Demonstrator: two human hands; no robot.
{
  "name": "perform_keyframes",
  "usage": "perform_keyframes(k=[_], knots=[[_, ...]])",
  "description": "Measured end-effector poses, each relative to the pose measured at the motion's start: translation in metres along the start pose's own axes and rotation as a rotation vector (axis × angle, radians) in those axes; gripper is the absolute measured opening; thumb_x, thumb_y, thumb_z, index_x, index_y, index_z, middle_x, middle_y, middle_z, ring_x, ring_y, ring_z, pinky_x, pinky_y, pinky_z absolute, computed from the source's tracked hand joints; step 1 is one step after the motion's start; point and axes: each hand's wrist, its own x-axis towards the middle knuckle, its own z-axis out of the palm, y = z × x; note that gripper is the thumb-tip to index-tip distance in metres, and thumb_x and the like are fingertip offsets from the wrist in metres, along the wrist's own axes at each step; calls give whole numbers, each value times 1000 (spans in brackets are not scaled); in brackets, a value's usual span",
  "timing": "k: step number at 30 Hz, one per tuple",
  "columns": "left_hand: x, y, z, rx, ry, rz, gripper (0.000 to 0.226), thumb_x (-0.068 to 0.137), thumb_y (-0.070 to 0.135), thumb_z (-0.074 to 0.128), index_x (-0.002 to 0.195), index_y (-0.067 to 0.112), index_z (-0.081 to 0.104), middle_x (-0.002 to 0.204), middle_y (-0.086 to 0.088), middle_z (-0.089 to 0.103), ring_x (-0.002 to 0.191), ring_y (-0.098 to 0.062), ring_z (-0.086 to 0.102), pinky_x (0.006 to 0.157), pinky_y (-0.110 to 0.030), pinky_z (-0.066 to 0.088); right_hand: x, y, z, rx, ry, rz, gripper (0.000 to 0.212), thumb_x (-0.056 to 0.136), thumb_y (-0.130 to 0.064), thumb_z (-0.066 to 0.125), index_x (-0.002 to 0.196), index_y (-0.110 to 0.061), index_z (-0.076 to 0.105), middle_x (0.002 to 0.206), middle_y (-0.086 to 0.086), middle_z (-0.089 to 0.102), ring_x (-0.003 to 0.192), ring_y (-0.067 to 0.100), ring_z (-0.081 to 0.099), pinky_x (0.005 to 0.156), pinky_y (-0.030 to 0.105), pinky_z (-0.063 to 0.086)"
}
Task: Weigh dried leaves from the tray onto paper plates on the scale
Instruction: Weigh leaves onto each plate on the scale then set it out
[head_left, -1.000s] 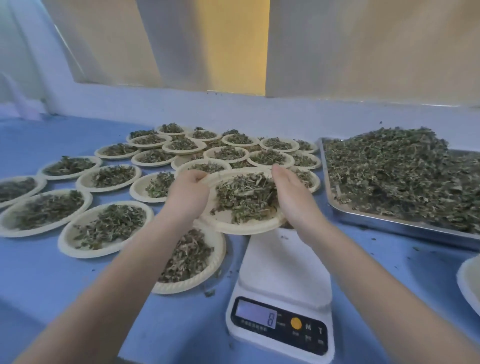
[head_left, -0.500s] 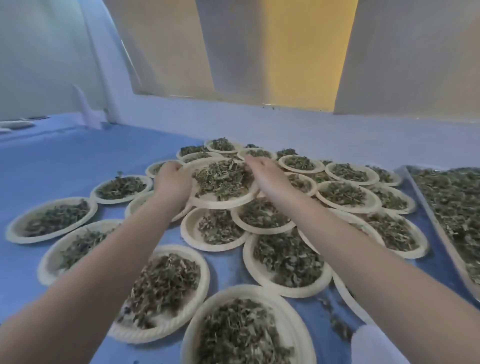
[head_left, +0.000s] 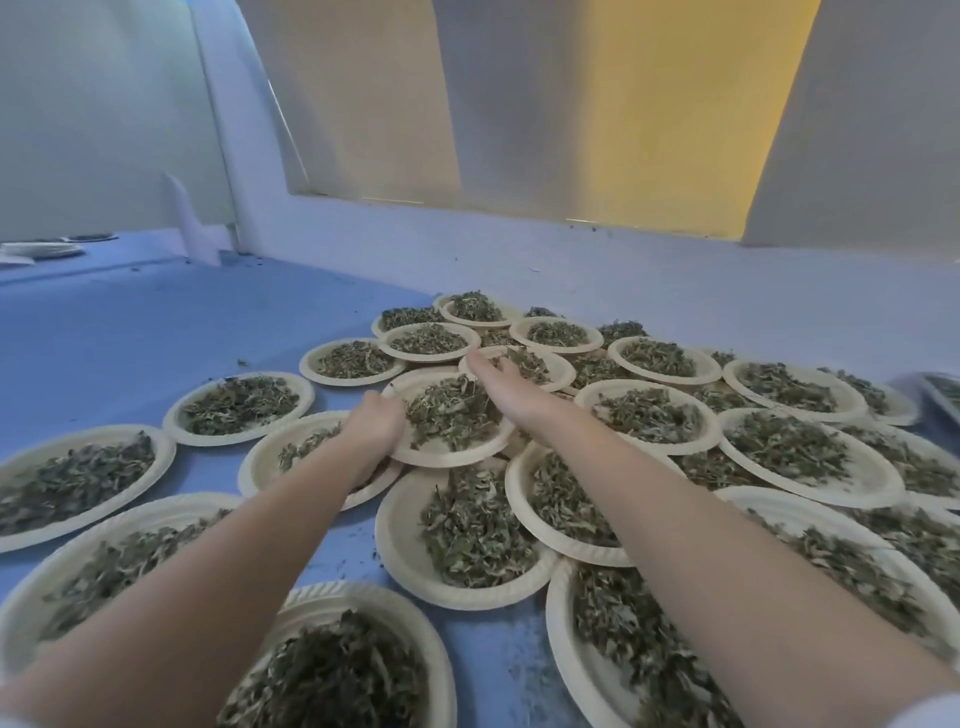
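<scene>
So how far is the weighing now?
Done: many filled plates cover the blue table. In hand: the left hand and right hand set one more filled plate among them. Left: the tray, only its corner showing, has leaves in it; the scale is out of view.
</scene>
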Motion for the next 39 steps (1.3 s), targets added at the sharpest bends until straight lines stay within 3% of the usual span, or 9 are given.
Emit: perform_keyframes(k=[4,12,16,19,23,28,31,36,39], knots=[[-6,3,3,301,-32,70,42,101,29,33,132,2,42,139,-18,44,129,-31,40,107,-37,30,7,7,8,-79,64,-22,87,87,-75,22,152,-25,-5,161,4,3,146,31,11,115,52,14],[-71,33,6,401,-2,399,60,92,21,46,148,13,25,157,-12,17,145,-25,11,115,-37,5,-56,-8,6,-59,151,-179,72,94,-64,26,152,-25,7,160,1,12,145,25,18,114,44,18],[-149,54,9,186,-24,618,44,87,6,44,130,12,51,125,-9,57,117,-27,50,86,-29,35,-123,-12,-5,10,184,-245,60,98,-56,26,147,-21,24,153,1,32,135,21,37,102,33,31],[-206,66,6,164,-34,666,48,90,8,44,137,18,45,121,-3,60,108,-19,53,80,-23,32,-186,-7,-21,16,236,-270,60,98,-57,22,147,-23,27,150,-1,36,131,17,41,107,33,30],[-290,73,18,21,-185,730,51,89,7,44,136,27,44,111,12,54,109,-7,48,76,-16,35,-277,14,-42,-4,324,-296,57,98,-57,21,145,-27,29,147,-4,40,126,13,44,91,26,26],[-390,93,67,-33,-288,854,48,91,13,42,136,30,44,127,5,57,114,-17,53,79,-25,38,-390,59,-88,-46,528,-238,48,98,-55,27,131,-26,47,121,-4,57,91,6,47,74,25,34],[-449,105,114,-99,-410,942,33,91,15,43,116,35,50,106,8,61,99,-16,57,67,-19,41,-457,95,-123,-103,629,-128,51,98,-55,28,128,-23,53,126,1,59,107,18,55,82,27,35],[-535,127,192,-172,-621,945,33,91,17,43,122,26,48,96,8,61,81,-8,55,56,-16,36,-549,149,-176,-327,745,77,56,99,-51,27,91,-13,67,96,8,67,92,23,60,70,29,36],[-568,141,228,-130,-670,963,28,90,18,46,118,24,43,91,8,57,76,-6,54,54,-22,38,-583,180,-204,-426,810,145,53,100,-46,31,63,-15,53,69,3,57,69,19,53,55,28,33]])
